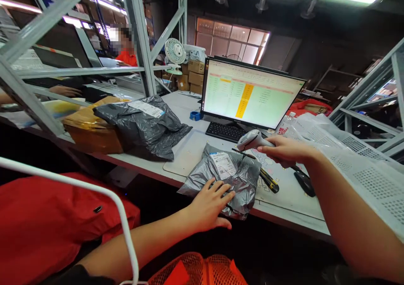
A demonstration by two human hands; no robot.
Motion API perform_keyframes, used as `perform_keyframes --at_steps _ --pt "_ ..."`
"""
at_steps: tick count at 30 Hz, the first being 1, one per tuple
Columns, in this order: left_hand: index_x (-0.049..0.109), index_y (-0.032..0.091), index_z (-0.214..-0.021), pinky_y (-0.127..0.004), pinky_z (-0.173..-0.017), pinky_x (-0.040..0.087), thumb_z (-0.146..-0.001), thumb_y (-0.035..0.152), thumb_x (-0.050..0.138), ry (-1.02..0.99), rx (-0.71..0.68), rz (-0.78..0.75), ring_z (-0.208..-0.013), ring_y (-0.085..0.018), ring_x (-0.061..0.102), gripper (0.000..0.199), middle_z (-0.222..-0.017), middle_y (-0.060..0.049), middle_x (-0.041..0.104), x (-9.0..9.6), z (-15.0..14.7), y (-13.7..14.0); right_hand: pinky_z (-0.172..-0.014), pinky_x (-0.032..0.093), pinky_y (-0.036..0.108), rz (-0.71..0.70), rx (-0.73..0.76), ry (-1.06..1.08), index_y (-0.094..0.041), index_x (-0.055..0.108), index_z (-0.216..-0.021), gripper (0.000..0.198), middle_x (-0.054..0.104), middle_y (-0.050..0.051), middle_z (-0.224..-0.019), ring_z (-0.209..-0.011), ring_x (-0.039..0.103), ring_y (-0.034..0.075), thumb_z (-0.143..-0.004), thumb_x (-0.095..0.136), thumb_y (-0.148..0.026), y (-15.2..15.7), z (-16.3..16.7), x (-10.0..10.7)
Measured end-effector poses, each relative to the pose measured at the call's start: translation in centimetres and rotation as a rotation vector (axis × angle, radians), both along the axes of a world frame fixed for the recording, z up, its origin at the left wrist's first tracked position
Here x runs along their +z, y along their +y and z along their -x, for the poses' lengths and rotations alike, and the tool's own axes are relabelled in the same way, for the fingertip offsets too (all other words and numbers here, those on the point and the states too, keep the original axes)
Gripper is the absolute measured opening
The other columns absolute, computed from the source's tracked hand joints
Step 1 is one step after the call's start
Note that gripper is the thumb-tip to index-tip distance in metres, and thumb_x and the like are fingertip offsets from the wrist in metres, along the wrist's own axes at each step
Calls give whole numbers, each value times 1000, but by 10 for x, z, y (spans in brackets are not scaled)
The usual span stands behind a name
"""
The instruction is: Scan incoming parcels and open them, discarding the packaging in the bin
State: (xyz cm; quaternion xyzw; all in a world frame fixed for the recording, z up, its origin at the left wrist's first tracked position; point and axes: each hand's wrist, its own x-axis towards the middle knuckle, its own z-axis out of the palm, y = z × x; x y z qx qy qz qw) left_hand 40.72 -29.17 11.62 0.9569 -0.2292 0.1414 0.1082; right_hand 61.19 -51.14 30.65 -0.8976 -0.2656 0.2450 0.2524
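Note:
My left hand (211,203) lies with its fingers spread on a grey plastic mailer bag (244,188) at the front edge of the desk. A white shipping label (223,165) faces up on this bag. My right hand (284,150) is wrapped around the handle of a barcode scanner (252,140), held just above the bag's far right corner with its head pointing left. A yellow and black utility knife (268,180) lies right of the bag, below the scanner. Behind the scanner is a black keyboard (224,131).
Left on the desk, another labelled grey mailer (142,125) leans on a taped cardboard box (91,135). A monitor (249,93) stands at the back. A mouse (304,183) and perforated white sheets (362,167) lie right. Beyond the metal frame (139,37) is a person in red (128,57).

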Motion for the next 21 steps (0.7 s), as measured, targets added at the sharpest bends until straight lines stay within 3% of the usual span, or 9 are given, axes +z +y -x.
perform_keyframes --at_steps 3,5,7,9,12,14,17,19,21 --pt "57 20 -150 -51 -121 40 -94 72 65 -55 17 55 -142 -35 52 77 -155 -14 58 23 -24 5 -36 35 23 31 -96 -207 -22 64 -92 48 58 -1 -58 -44 52 15 -93 63 -70 -31 -17 -29" --pt "57 19 -152 -53 -125 35 -98 65 63 -65 69 53 -150 -36 45 71 -161 -16 52 27 -46 7 -47 45 27 95 -183 -376 -20 68 -97 42 68 6 -70 -58 65 20 -98 59 -61 -49 -29 -58" --pt "56 19 -154 -62 -129 26 -97 68 63 -35 138 46 -157 -42 34 75 -167 -17 46 20 -64 8 -67 55 32 182 -273 -520 -16 71 -109 35 76 13 -92 -83 74 27 -101 58 -49 -64 -38 -91" --pt "52 22 -158 -71 -128 19 -96 73 60 -7 188 58 -161 -46 26 81 -171 -16 40 5 -74 9 -87 55 37 275 -359 -579 -13 70 -124 37 77 18 -113 -106 74 33 -103 57 -40 -73 -42 -126" --pt "46 27 -163 -75 -127 16 -97 75 56 -17 215 105 -161 -47 23 83 -174 -14 35 -18 -72 10 -97 53 40 402 -459 -568 -7 56 -148 51 71 24 -130 -122 70 36 -106 52 -36 -80 -40 -172" --pt "43 31 -165 -73 -127 18 -97 74 56 -38 222 127 -160 -45 26 81 -174 -11 34 -28 -68 12 -98 52 41 464 -493 -586 -4 46 -155 57 68 26 -134 -124 69 36 -107 48 -34 -82 -38 -189" --pt "44 33 -164 -72 -127 21 -97 70 60 -69 232 128 -159 -44 30 79 -173 -10 36 -34 -64 13 -97 53 45 509 -495 -574 -5 55 -148 59 70 27 -128 -120 70 39 -108 46 -47 -77 -43 -182" --pt "46 32 -163 -71 -127 20 -96 66 64 -89 247 120 -158 -43 30 77 -172 -10 38 -35 -66 12 -100 52 47 469 -489 -605 -7 62 -140 55 71 26 -127 -122 68 39 -108 48 -50 -67 -54 -159" --pt "48 31 -161 -70 -128 19 -96 62 66 -102 257 118 -158 -43 30 74 -172 -9 39 -36 -68 12 -109 49 48 374 -460 -684 -9 62 -141 46 67 24 -136 -131 63 37 -109 51 -40 -51 -71 -135"
